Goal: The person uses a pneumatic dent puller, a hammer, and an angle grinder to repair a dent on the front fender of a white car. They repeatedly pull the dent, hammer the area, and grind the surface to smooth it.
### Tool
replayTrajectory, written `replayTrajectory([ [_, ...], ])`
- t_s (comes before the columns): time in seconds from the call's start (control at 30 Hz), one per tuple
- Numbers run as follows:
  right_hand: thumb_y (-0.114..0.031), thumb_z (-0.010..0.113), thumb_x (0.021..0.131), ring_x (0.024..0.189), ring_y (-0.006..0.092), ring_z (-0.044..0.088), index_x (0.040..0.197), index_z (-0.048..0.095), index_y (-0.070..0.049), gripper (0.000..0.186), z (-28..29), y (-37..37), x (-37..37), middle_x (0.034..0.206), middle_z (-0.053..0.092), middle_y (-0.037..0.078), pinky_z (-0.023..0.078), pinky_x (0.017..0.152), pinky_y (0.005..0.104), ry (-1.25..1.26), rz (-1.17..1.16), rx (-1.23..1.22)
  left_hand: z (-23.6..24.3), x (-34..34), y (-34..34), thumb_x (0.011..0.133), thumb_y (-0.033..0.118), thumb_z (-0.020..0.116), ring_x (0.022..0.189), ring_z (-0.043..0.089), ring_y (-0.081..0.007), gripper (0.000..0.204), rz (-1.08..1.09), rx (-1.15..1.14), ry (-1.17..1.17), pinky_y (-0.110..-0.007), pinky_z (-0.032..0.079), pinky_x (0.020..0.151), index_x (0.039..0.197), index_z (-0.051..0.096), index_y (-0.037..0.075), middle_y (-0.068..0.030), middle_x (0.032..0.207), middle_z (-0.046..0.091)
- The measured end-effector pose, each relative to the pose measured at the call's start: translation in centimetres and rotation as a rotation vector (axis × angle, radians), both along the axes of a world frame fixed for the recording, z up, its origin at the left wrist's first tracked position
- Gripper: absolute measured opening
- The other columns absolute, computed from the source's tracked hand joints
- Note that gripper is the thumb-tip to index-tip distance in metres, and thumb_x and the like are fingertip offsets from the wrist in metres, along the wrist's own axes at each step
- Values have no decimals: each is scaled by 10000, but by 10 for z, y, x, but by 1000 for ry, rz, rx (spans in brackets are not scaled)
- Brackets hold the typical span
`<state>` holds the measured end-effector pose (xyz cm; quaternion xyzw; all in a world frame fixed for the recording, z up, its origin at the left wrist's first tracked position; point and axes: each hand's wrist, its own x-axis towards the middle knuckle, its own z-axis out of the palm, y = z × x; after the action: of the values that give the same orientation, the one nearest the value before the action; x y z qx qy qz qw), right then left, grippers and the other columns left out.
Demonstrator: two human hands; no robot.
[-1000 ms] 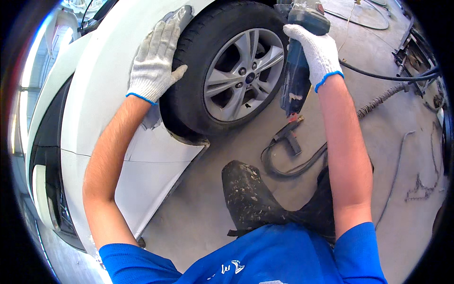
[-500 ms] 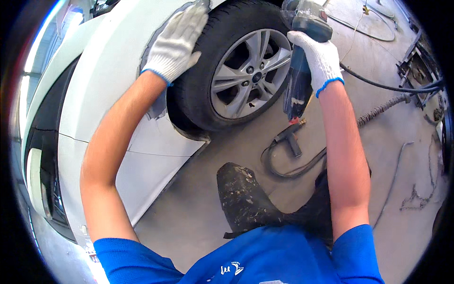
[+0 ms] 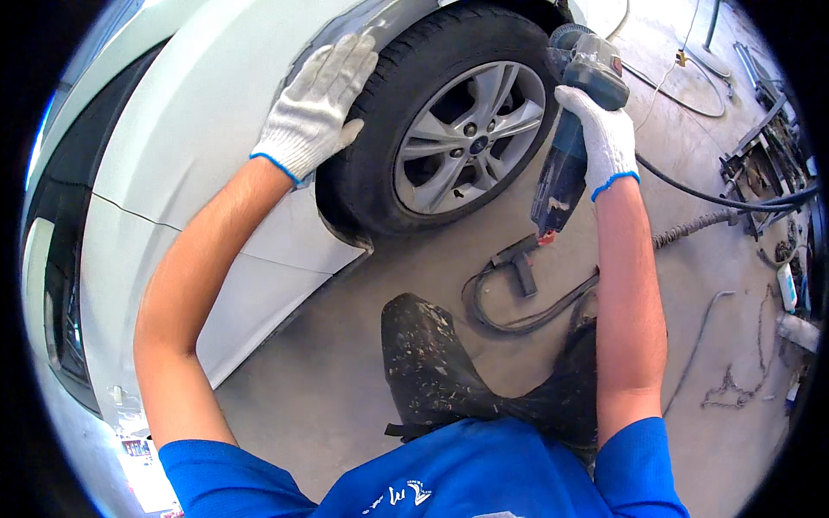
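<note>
My left hand (image 3: 313, 114), in a white knit glove with a blue cuff, lies flat on the white car's fender (image 3: 220, 95), its fingers stretched along the wheel arch. A bare grey patch (image 3: 345, 28) shows on the panel beyond the fingertips. Beside the hand stands the black tyre (image 3: 367, 177) with its silver alloy wheel (image 3: 423, 177). My right hand (image 3: 609, 138), gloved alike, is wrapped around a dark teal angle grinder (image 3: 566, 168). The tool hangs to the right of the wheel, apart from the car, its round disc end (image 3: 570, 36) pointing away from me.
On the floor near my knees lies a dark gun-shaped tool (image 3: 523, 274) with a looped black hose (image 3: 509, 328). Cables (image 3: 691, 175) run off to the right. A chain (image 3: 734, 395) and metal frame parts (image 3: 764, 155) lie at the right side.
My left hand has slid back along the wheel arch toward me, uncovering more of the grey patch. The grinder in my right hand has come slightly nearer and to the right. The view has shifted.
</note>
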<state>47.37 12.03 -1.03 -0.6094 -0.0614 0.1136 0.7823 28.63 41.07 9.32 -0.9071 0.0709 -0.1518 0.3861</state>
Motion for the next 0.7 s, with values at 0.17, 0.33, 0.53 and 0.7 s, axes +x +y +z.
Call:
replayTrajectory([
  [0.17, -280, 842, 772, 760, 155, 624, 1100, 711, -49, 423, 2, 0, -9, 892, 661, 41, 521, 689, 335, -32, 22, -91, -15, -46, 17, 761, 438, 793, 1547, 233, -236, 981, 23, -8, 22, -379, 177, 1282, 1583, 356, 129, -75, 1664, 284],
  [0.33, -246, 827, 784, 740, 155, 629, 1078, 707, -42, 377, -4, 6, -11, 871, 662, 50, 518, 677, 323, -19, 54, -111, -33, -78, 32, 754, 473, 783, 1548, 232, -222, 953, 42, 36, 29, -373, 139, 1286, 1560, 407, 132, -57, 1664, 291],
  [0.53, -239, 821, 788, 730, 156, 627, 1094, 696, -41, 385, -6, 17, -16, 868, 655, 50, 519, 673, 314, -40, 84, -158, -42, -95, 41, 720, 419, 802, 1536, 262, -215, 954, 54, -45, 44, -381, 223, 1263, 1547, 427, 128, -58, 1660, 303],
  [0.7, -242, 817, 780, 728, 169, 637, 1092, 694, -38, 392, -30, 20, -3, 870, 650, 62, 536, 659, 332, -129, 100, -240, -31, -44, 26, 714, 291, 803, 1514, 316, -209, 943, -37, -31, -110, -358, 275, 1251, 1556, 410, 127, -55, 1643, 340],
])
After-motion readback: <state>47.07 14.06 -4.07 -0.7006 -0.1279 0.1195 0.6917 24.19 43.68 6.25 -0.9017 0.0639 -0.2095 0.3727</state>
